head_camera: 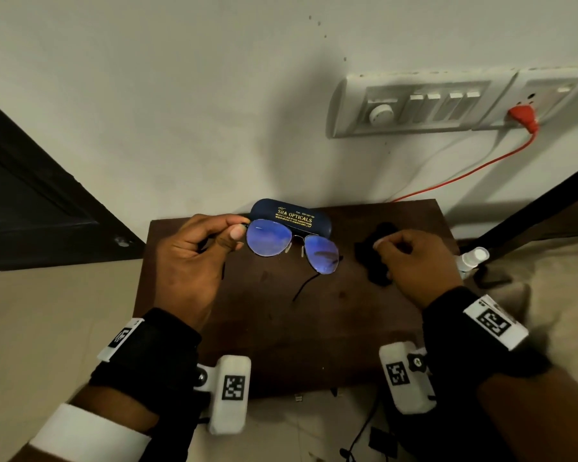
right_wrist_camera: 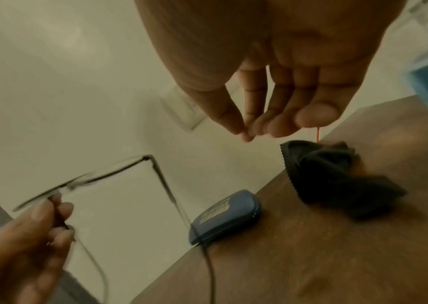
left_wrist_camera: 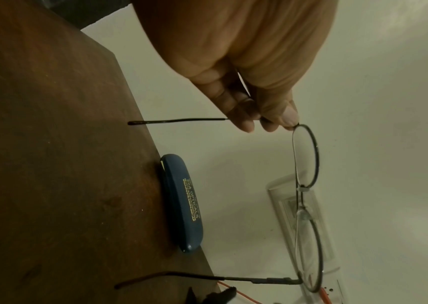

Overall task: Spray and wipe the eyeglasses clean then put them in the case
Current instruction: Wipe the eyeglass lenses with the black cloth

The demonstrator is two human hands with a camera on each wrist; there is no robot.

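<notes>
So over on the left, the left hand (head_camera: 194,261) is pinching the eyeglasses (head_camera: 292,250) by the outer corner of one lens, thumb and forefinger curled tight on the frame — they're hanging in the air above the brown table (head_camera: 281,328), temples unfolded, lenses showing a blue-purple sheen. Just behind them the dark blue case (head_camera: 290,217) with gold "SHA OPTICALS" lettering is lying closed at the table's back edge, near the wall. Moving right, a crumpled black cloth (head_camera: 372,258) is sitting on the table, and the right hand (head_camera: 417,265) is hovering right over it with fingers loosely bunched together and pointing down — in the right wrist view the fingertips (right_wrist_camera: 275,127) aren't holding anything. Far right, a small spray bottle (head_camera: 471,260) is sitting by the table's edge.
</notes>
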